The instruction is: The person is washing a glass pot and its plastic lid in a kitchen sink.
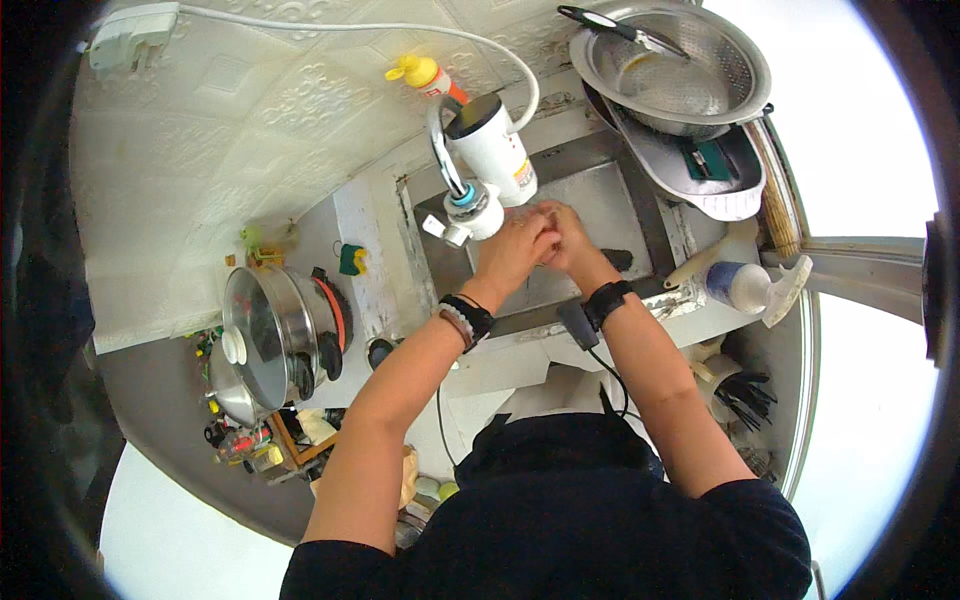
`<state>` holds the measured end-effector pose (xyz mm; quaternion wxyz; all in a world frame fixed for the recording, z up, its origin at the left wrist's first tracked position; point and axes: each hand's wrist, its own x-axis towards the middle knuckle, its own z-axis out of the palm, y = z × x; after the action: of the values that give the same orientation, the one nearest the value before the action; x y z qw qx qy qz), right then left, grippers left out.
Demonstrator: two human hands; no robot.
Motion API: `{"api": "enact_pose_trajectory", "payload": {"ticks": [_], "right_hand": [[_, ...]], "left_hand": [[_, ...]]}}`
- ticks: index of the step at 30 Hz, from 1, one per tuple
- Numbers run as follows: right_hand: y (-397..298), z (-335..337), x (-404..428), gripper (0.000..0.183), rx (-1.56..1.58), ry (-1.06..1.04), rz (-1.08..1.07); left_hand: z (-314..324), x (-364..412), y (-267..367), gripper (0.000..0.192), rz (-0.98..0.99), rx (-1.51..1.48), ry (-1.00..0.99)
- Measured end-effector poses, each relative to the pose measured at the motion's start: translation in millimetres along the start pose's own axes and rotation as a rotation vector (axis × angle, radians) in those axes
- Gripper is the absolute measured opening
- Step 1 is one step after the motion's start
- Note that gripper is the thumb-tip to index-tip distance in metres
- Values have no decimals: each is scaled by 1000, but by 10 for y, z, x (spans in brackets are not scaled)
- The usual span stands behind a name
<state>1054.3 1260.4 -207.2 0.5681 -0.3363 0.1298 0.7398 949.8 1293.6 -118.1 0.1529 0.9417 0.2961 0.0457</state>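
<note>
Both hands meet over the stainless steel sink (600,202), just below the white electric tap heater (495,154) and its chrome spout. My left hand (517,240) has its fingers bent against the fingers of my right hand (566,232). Whether anything lies between them cannot be told, as the fingers and the tap hide it. A dark object (617,259) rests in the sink beside my right wrist. Black bands circle both wrists, and a small grey device (577,325) on a cable hangs near the right one.
A steel colander (675,82) holding a black-handled peeler sits over an oblong basin (739,199) at the upper right. A spray bottle (739,287) lies right of the sink. Left are a sponge (351,259) and a lidded steel pot (259,337). A yellow-capped bottle (431,75) stands behind the tap.
</note>
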Motion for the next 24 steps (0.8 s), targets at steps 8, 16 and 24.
{"api": "enact_pose_trajectory", "payload": {"ticks": [8, 16, 24], "right_hand": [[99, 274, 86, 22, -17, 178, -545], [-516, 27, 52, 35, -279, 11, 98], [-346, -3, 88, 34, -189, 30, -22]], "left_hand": [[205, 255, 40, 26, -527, -690, 266], [212, 126, 21, 29, 21, -91, 196], [409, 213, 112, 23, -176, -221, 330]]}}
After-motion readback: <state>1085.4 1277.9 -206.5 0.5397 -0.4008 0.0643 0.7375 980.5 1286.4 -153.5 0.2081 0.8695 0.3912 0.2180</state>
